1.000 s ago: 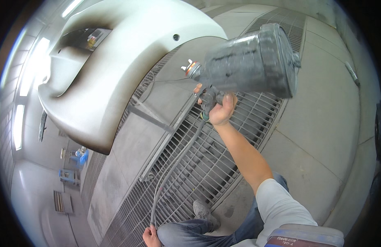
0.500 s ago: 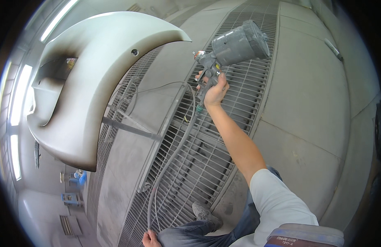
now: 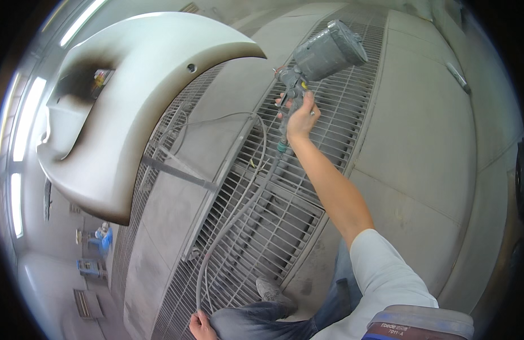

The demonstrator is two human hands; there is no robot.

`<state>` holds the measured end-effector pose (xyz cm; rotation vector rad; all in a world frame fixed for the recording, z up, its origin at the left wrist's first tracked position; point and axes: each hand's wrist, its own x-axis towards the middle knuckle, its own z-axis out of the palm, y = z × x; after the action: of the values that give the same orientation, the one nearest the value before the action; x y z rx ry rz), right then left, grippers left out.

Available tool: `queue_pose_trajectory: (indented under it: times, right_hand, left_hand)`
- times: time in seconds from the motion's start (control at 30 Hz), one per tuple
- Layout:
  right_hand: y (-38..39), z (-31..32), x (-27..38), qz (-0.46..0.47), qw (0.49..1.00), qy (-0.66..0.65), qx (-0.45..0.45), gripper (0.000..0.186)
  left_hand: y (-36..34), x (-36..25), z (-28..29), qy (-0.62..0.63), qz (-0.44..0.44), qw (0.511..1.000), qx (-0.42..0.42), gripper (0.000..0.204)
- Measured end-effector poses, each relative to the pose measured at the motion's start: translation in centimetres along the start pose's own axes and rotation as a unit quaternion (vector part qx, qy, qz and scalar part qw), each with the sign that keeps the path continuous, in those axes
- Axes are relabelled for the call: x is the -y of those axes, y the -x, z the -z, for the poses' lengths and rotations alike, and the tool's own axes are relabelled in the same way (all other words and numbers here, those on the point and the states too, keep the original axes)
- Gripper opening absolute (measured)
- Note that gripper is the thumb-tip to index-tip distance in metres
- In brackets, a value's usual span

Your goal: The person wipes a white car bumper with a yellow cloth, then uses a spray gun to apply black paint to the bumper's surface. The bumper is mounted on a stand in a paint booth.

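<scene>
My right hand (image 3: 303,118) is wrapped round the handle of a grey spray gun (image 3: 290,85), held out ahead of me. Its large dark paint cup (image 3: 330,51) tilts up to the right, and the nozzle points left toward a car fender (image 3: 134,107). That panel is pale silver-white with dark, shaded edges, and a gap separates it from the gun. From a green fitting (image 3: 282,147) under the handle a grey air hose (image 3: 233,218) curves down to my left hand (image 3: 201,327), whose fingers close around it by my knee.
A metal stand bar (image 3: 180,173) runs from behind the fender to a rail over the floor grating (image 3: 262,226). Looped hose lies beyond it. My shoe (image 3: 273,294) rests on the grating. A tube-shaped object (image 3: 458,77) lies far right; blue equipment (image 3: 92,267) stands at left.
The spray gun has moved slightly right and turned a little in my right hand's grip, its nozzle farther from the fender. My left hand keeps the hose, a bit farther left.
</scene>
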<state>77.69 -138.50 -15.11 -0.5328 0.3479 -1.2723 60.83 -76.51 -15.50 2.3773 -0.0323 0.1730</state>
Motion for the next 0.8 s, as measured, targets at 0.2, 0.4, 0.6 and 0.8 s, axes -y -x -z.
queue_pose_trajectory:
  times: [0.2,0.4,0.6,0.8]
  right_hand:
    - [8.2,0.6,1.9,0.100,0.968,-0.032,0.227,0.055]
    - [18.3,0.5,2.6,0.069,0.883,0.173,0.432,0.035]
    - [24.1,-4.8,0.7,0.219,0.825,-0.049,0.518,0.040]
    - [20.3,-4.2,1.1,0.167,0.822,0.055,0.541,0.049]
  left_hand:
    - [1.3,-2.3,-0.6,-0.018,0.043,0.999,-0.026,0.045]
    - [3.2,-1.9,0.2,-0.050,0.079,0.995,-0.035,0.040]
    - [3.0,2.6,1.7,-0.095,0.050,0.994,-0.024,0.044]
    - [-3.1,-0.3,1.4,-0.099,0.077,0.989,0.082,0.046]
